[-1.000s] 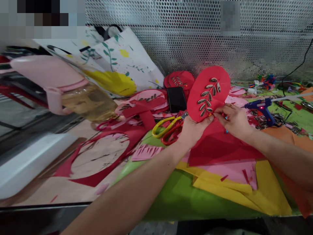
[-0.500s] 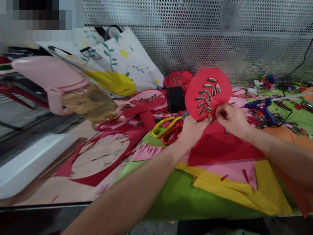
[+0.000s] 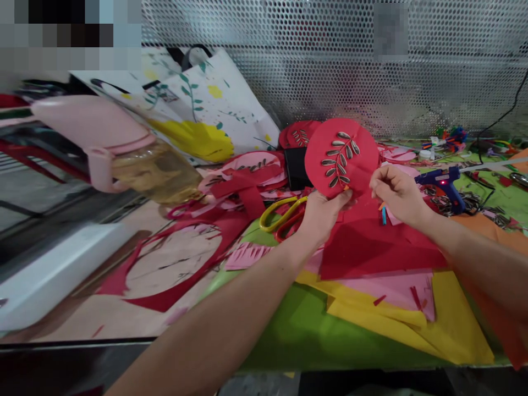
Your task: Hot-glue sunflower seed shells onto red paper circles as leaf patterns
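Observation:
A round red paper disc (image 3: 365, 146) stands tilted up in my left hand (image 3: 324, 213), pinched at its lower edge between thumb and fingers. Striped sunflower seeds (image 3: 341, 159) sit on it in a leafy sprig pattern. Just right of the disc, apart from it, is my right hand (image 3: 398, 192) with thumb and fingertips drawn together; what they hold, if anything, is too small to make out. Below both hands lies a red paper sheet (image 3: 371, 250). Small blue and orange strips (image 3: 384, 214) show under my right hand.
Yellow-and-red-handled scissors (image 3: 280, 212) lie left of my left hand. A blue glue gun (image 3: 443, 179) with a lit red light stands at right among loose seeds. Further left are a cut-out red sheet (image 3: 173, 297), a pink-lidded bottle (image 3: 160, 170) and a floral bag (image 3: 231, 99).
The disc and my left hand have shifted slightly left and down. My right hand has moved away from the disc's lower edge, slightly right, leaving a gap.

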`<act>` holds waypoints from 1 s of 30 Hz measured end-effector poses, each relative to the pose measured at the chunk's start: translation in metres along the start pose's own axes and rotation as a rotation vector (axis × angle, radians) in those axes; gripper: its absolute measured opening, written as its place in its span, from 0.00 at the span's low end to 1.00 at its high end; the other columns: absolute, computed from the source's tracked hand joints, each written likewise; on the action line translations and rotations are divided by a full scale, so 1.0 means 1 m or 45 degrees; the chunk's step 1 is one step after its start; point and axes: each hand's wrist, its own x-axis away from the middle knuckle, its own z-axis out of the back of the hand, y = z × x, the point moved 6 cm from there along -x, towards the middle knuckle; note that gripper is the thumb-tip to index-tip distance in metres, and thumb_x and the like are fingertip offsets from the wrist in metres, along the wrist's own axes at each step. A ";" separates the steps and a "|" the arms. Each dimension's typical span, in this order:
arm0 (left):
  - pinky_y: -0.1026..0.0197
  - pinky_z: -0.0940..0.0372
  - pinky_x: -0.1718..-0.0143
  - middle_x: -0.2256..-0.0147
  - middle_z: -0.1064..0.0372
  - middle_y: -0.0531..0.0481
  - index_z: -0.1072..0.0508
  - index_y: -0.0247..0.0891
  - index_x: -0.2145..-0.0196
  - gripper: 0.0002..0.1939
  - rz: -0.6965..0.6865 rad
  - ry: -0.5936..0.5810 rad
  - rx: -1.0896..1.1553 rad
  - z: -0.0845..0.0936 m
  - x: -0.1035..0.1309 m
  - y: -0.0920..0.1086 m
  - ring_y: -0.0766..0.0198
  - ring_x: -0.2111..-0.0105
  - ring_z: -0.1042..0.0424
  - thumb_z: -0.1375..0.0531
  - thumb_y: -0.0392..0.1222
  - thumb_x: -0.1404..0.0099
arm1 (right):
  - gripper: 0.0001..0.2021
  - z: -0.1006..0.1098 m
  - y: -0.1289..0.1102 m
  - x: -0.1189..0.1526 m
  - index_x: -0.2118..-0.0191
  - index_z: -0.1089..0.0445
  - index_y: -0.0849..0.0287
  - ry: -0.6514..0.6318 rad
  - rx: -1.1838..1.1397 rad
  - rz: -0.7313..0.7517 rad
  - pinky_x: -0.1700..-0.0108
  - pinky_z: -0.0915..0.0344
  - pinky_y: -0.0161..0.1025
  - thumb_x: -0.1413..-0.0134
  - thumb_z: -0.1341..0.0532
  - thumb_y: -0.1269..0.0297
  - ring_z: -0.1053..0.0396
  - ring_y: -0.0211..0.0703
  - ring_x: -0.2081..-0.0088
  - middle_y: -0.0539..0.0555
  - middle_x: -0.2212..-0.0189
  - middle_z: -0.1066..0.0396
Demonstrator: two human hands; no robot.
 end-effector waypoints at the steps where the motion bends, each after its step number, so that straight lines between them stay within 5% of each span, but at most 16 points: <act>1: 0.61 0.33 0.70 0.76 0.29 0.52 0.26 0.35 0.71 0.13 0.002 -0.005 -0.003 0.000 0.000 0.000 0.66 0.77 0.30 0.33 0.43 0.56 | 0.05 -0.001 -0.002 0.000 0.73 0.41 0.57 -0.019 -0.038 0.007 0.77 0.45 0.32 0.50 0.44 0.63 0.45 0.31 0.78 0.47 0.76 0.38; 5: 0.64 0.34 0.71 0.77 0.31 0.54 0.27 0.35 0.74 0.10 -0.040 -0.071 -0.024 -0.004 0.001 0.002 0.69 0.78 0.33 0.34 0.42 0.54 | 0.09 -0.011 -0.011 0.004 0.72 0.42 0.57 -0.220 -0.209 0.039 0.72 0.38 0.34 0.47 0.44 0.59 0.36 0.32 0.72 0.54 0.63 0.33; 8: 0.64 0.35 0.71 0.80 0.33 0.55 0.29 0.35 0.79 0.08 -0.070 -0.130 -0.020 -0.008 0.003 0.004 0.70 0.78 0.35 0.34 0.41 0.54 | 0.09 -0.018 -0.019 0.010 0.71 0.43 0.56 -0.335 -0.205 0.103 0.71 0.36 0.35 0.43 0.47 0.59 0.33 0.34 0.70 0.55 0.64 0.32; 14: 0.61 0.34 0.69 0.78 0.31 0.54 0.27 0.35 0.76 0.13 0.018 -0.053 -0.018 -0.005 0.003 0.001 0.67 0.77 0.33 0.31 0.44 0.58 | 0.06 -0.005 -0.026 0.010 0.71 0.42 0.56 -0.035 0.213 0.241 0.70 0.36 0.36 0.45 0.47 0.63 0.36 0.43 0.55 0.61 0.54 0.37; 16: 0.60 0.34 0.69 0.79 0.31 0.54 0.27 0.34 0.76 0.13 0.030 -0.046 -0.030 -0.005 0.004 0.000 0.67 0.77 0.32 0.31 0.44 0.58 | 0.05 -0.004 -0.024 0.008 0.70 0.42 0.56 -0.034 0.194 0.220 0.71 0.36 0.35 0.45 0.47 0.63 0.35 0.41 0.58 0.61 0.52 0.39; 20: 0.59 0.33 0.67 0.79 0.31 0.53 0.27 0.33 0.77 0.12 -0.008 -0.108 -0.062 -0.007 0.003 0.000 0.66 0.76 0.32 0.32 0.43 0.55 | 0.06 -0.015 -0.013 0.008 0.68 0.46 0.55 -0.291 -0.042 0.080 0.73 0.38 0.34 0.42 0.50 0.62 0.36 0.32 0.75 0.53 0.67 0.32; 23: 0.60 0.33 0.68 0.78 0.30 0.53 0.27 0.33 0.76 0.11 -0.023 -0.092 -0.038 -0.004 0.000 0.000 0.67 0.77 0.32 0.33 0.42 0.54 | 0.05 -0.018 -0.003 0.008 0.69 0.47 0.55 -0.322 0.006 -0.016 0.78 0.44 0.32 0.44 0.50 0.63 0.43 0.31 0.81 0.43 0.81 0.41; 30: 0.62 0.33 0.71 0.77 0.28 0.53 0.27 0.34 0.74 0.14 -0.015 0.110 0.074 0.014 -0.010 0.007 0.65 0.77 0.28 0.31 0.42 0.59 | 0.06 -0.018 0.010 0.003 0.74 0.41 0.57 -0.338 0.361 -0.158 0.78 0.51 0.33 0.49 0.47 0.65 0.50 0.31 0.81 0.42 0.83 0.47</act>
